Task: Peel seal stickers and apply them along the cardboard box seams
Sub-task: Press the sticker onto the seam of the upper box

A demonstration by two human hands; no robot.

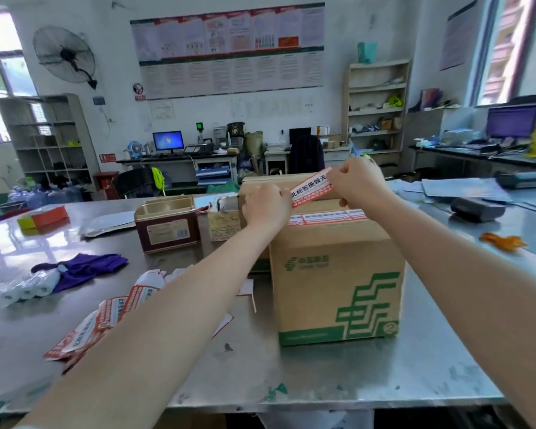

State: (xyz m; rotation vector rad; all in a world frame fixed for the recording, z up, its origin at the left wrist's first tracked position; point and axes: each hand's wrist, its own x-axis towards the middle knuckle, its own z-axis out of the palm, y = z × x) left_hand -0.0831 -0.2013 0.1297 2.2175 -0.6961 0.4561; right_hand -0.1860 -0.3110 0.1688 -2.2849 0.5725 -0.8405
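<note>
We see a brown cardboard box with green printed logo (338, 283) standing on the grey metal tabletop (322, 376). Across its top there is already a row of red-and-white seal stickers (328, 217) placed along the seam. Behind it, touching or just beside, stands a second brown cardboard box (270, 184); we cannot tell what is inside either box, because both are closed.

Above the boxes, the left hand (265, 207) and the right hand (358, 181) hold one red-and-white seal sticker with black characters (310, 187) between them. The sticker is tilted, its right end higher. The grip of the left hand is closed in a pinch on the lower left end, and the grip of the right hand is closed in a pinch on the upper right end.

To the left of the boxes stands an open dark red metal tin with gold rim (167, 224); its inside is not visible to us. Just beside it is a small open cardboard carton (225, 222) with some grey thing in it that we cannot identify.

Near the left forearm lies a loose heap of red-and-white sticker sheets (99, 323). Further left lie a purple cloth (81, 269) and white paper rolls in clear plastic wrap (28, 287).
</note>
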